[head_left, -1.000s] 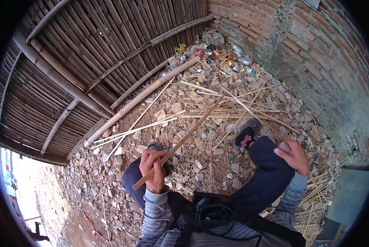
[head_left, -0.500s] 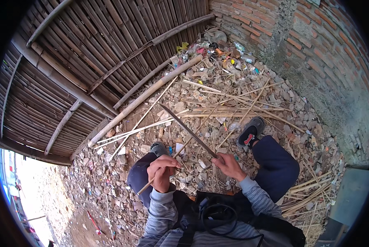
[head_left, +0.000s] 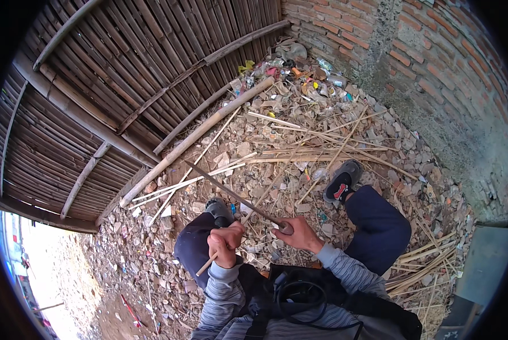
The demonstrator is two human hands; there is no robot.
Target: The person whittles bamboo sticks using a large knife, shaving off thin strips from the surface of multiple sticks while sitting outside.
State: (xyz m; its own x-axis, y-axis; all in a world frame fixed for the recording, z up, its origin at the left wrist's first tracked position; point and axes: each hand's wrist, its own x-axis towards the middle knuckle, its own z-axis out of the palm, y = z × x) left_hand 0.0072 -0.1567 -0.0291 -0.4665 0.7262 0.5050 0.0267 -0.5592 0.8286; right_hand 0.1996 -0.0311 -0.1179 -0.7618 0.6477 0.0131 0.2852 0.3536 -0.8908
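My left hand (head_left: 225, 245) is closed around a thin bamboo strip (head_left: 206, 265), whose short lower end sticks out below the fist. The rest of the strip slants up and away to the right. In my right hand (head_left: 302, 234) is a machete (head_left: 231, 194), gripped by its rounded handle, with my thumb laid along it. Its long dark blade points up and left, over the ground in front of my left shoe. Blade and strip cross just beyond my left hand; whether they touch I cannot tell.
Long split bamboo strips (head_left: 299, 156) lie on rubble ahead, with another bundle (head_left: 427, 263) at the right. A thick bamboo pole (head_left: 200, 139) runs along the bamboo wall (head_left: 152, 62). Litter (head_left: 299, 73) fills the far corner by the brick wall (head_left: 344, 25).
My right hand has moved left, toward my left hand. The machete's tip has swung left and nearer to me. My left fist has turned a little and still holds the strip.
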